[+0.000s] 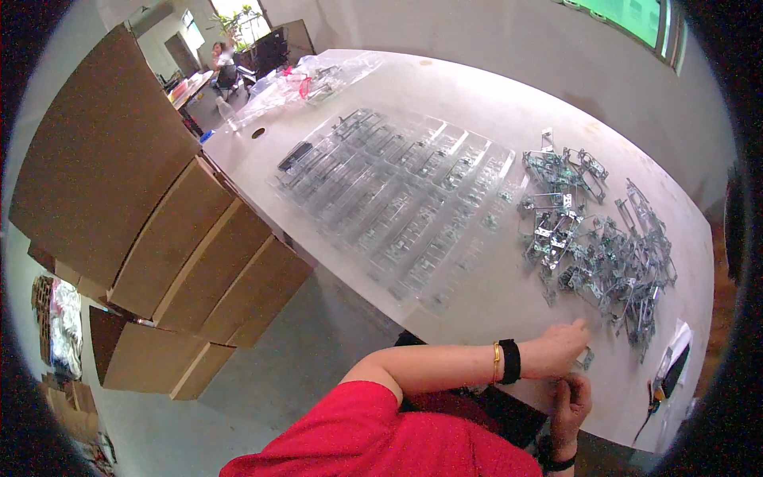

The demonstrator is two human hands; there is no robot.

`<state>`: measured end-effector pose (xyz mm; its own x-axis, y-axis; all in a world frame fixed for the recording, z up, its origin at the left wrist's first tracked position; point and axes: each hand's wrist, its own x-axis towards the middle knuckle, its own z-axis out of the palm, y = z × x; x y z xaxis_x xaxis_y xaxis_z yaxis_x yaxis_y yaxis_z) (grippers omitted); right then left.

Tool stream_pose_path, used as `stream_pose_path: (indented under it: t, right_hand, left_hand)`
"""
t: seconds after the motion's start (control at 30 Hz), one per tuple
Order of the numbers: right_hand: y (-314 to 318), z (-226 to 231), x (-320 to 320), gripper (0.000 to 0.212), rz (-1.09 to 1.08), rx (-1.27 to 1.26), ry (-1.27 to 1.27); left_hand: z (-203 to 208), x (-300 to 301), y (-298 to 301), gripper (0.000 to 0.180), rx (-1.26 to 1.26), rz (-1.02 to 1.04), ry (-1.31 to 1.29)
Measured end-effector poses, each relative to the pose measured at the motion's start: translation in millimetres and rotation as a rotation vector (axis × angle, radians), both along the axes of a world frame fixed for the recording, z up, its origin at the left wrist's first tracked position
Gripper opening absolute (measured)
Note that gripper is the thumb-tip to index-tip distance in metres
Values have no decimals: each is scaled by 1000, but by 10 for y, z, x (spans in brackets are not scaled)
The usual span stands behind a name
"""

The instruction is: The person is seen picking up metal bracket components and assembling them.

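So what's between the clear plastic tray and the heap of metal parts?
In the head view, a strip of white tabletop lies between the clear plastic tray and the heap of metal parts, narrow at the far end, wider nearer the person.

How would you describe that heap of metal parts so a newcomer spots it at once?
Start with the large white table in front of the person. Just beyond the left hand, on the table's right side, lies a heap of metal parts. Unlike the clear plastic compartments to its left, where pieces sit in rows, these silvery parts lie loose and tangled.
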<state>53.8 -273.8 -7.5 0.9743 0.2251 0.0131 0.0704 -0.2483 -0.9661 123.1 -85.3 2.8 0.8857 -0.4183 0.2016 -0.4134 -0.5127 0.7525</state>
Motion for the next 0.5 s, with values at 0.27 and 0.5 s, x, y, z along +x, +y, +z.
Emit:
stream_pose_path:
  t: [0.27,0.5]
  right_hand:
    - [-7,42,8,6,32,-26,0]
    - [54,97,-5,7,24,0,-37]
  left_hand:
    - [14,-134,98,18,109,37,-60]
    - [-104,-284,74,15,186,123,-87]
